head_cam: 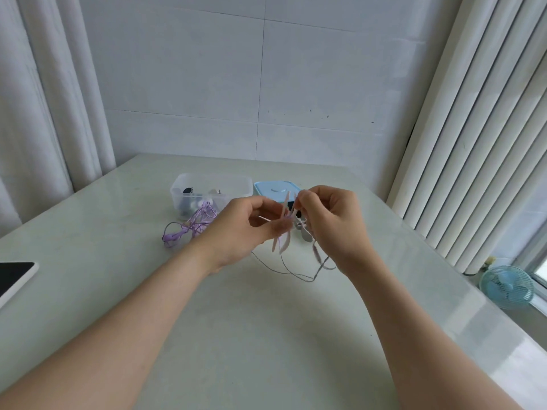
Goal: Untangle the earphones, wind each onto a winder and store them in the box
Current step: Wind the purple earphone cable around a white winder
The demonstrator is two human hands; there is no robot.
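Two bare hands are raised just above a pale green glossy table (266,335). The left hand (242,232) and the right hand (337,223) each have fingers curled, thumb and forefinger pinching a blurred pale pink earphone cable (317,253) between them; its loops hang down onto the table. A tangled purple pair of earphones (177,236) lies on the table left of the hands, just in front of a clear plastic rectangular box (236,184). A light blue box lid (275,189) lies beside the box. A dark-screened tablet (14,275) sits at the left edge, and a small blue fan (506,287) at the right.
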